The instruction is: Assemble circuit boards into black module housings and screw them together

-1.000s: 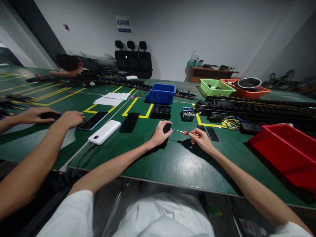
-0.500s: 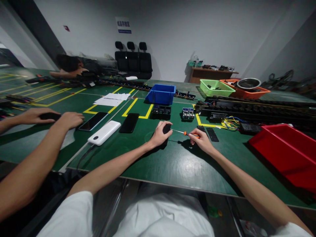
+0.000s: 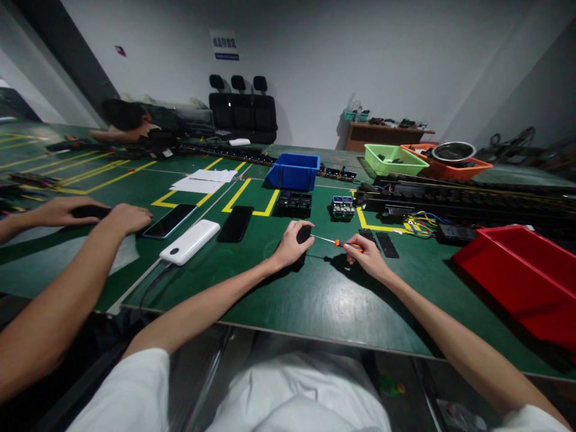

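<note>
My left hand (image 3: 290, 245) is closed around a small black block-like part (image 3: 304, 234), holding it just over the green table. Fingers hide much of that part. In my right hand (image 3: 365, 254) is a screwdriver (image 3: 337, 243) with an orange and black handle, pinched by thumb and fingers. Its thin metal shaft points left, and the tip meets the right side of the black part. Just beyond my hands stand a black module (image 3: 294, 204) and a silver-and-blue module (image 3: 342, 207). Flat black plates (image 3: 387, 245) lie beside my right hand.
A blue bin (image 3: 294, 172) stands behind the modules, a red bin (image 3: 517, 282) at right. A white power bank (image 3: 191, 242) and phones (image 3: 236, 224) lie to the left. A co-worker's hands (image 3: 90, 215) rest farther left. Long black rails (image 3: 472, 201) and wires occupy the right back.
</note>
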`<state>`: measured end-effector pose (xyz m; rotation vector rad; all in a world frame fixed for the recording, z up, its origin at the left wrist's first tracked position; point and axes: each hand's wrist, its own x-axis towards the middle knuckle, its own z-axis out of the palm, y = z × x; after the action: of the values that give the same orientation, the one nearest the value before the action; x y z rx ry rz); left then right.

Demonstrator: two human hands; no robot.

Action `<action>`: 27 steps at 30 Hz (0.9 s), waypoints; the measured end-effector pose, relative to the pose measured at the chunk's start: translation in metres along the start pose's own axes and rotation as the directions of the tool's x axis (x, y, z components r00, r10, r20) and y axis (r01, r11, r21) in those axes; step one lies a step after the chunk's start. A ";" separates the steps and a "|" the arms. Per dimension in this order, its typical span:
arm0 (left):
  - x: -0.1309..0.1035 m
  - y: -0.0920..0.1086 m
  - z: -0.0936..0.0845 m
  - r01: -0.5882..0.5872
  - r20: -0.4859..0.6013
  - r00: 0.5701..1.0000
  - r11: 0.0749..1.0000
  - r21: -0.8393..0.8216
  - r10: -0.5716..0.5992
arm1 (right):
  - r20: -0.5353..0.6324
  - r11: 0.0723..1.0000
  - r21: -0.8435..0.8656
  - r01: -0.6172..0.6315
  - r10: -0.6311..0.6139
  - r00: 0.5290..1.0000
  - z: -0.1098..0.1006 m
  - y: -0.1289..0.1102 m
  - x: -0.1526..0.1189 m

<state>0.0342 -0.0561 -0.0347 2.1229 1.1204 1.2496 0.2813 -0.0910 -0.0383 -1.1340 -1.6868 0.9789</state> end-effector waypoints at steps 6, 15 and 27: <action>0.000 0.000 0.000 -0.009 0.003 1.000 1.000 -0.012 0.009 | -0.003 1.000 0.001 0.002 -0.002 1.000 0.000 -0.001 0.000; 0.000 0.000 0.000 -0.007 -0.004 1.000 1.000 0.001 0.007 | 0.000 1.000 0.012 0.005 -0.005 1.000 0.000 0.002 0.000; 0.000 0.001 -0.001 -0.015 -0.002 1.000 1.000 0.013 0.015 | 0.014 0.998 0.061 -0.018 0.017 1.000 0.002 -0.001 0.000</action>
<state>0.0341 -0.0573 -0.0335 2.1432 1.1183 1.2553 0.2796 -0.0914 -0.0379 -1.1058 -1.6496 1.0440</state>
